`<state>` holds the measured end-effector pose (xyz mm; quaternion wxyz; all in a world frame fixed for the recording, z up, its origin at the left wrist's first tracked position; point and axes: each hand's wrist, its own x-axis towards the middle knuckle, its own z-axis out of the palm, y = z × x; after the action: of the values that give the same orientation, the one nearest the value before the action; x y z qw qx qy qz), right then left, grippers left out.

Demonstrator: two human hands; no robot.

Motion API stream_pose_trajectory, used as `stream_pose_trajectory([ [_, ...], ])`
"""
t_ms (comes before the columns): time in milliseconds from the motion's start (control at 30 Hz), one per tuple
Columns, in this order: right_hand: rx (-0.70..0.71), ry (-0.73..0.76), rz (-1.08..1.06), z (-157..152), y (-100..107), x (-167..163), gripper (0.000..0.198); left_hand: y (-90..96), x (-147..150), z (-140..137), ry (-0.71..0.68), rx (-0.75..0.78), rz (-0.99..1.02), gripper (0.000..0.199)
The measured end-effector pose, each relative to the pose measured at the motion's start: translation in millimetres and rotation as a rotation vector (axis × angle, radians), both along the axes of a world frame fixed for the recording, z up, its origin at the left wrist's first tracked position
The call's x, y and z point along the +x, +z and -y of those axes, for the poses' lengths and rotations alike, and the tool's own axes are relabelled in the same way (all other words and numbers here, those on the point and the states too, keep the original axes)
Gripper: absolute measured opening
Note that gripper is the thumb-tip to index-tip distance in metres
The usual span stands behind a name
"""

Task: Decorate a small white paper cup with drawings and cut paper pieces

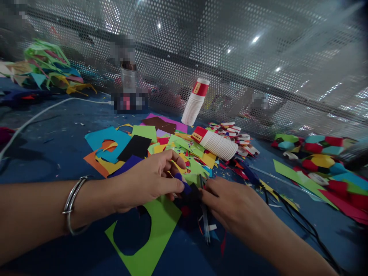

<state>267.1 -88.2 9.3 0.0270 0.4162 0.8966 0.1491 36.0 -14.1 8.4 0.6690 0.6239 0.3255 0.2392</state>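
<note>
The thumb and fingers of my left hand [156, 176] are pinched on a small dark-blue paper piece [185, 186]. Close beside it, my right hand [230, 199] has its fingers closed at a small black piece [193, 194], which touches or overlaps the blue one. A thin, clear-grey stick-like thing [206, 226] runs down below the right fingers; whether the hand holds it cannot be told. Beneath the left hand lies a green paper sheet [161, 234] with a large rounded hole cut out. Both hands' inner fingers are partly hidden.
Coloured paper scraps [198, 170] are heaped beyond my hands. One stack of paper cups [220, 145] lies on its side; another cup stack [192, 109] stands behind it. A black cable [299, 220] runs at right, near patterned paper-covered pieces [323, 145]. A perforated metal screen [230, 61] closes the back.
</note>
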Motion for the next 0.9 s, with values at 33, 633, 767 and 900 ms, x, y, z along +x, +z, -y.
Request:
stream_pose_trajectory([
  [33, 0.008, 0.007, 0.001, 0, 0, 0, 0.02, -0.1, 0, 0, 0.013, 0.007, 0.001, 0.038],
  [633, -0.207, -0.397, -0.961, 10, 11, -25, 0.013, -2.4, 4, 1, 0.017, -0.043, 0.044, 0.022],
  [767, -0.301, -0.431, -1.028, 8, 7, -27, 0.011, -4.9, 5, 2, 0.006, -0.001, 0.024, 0.021],
  [900, -0.364, -0.439, -1.076, 7, 6, -30, 0.011, -8.3, 4, 1, -0.019, 0.057, 0.012, 0.023],
])
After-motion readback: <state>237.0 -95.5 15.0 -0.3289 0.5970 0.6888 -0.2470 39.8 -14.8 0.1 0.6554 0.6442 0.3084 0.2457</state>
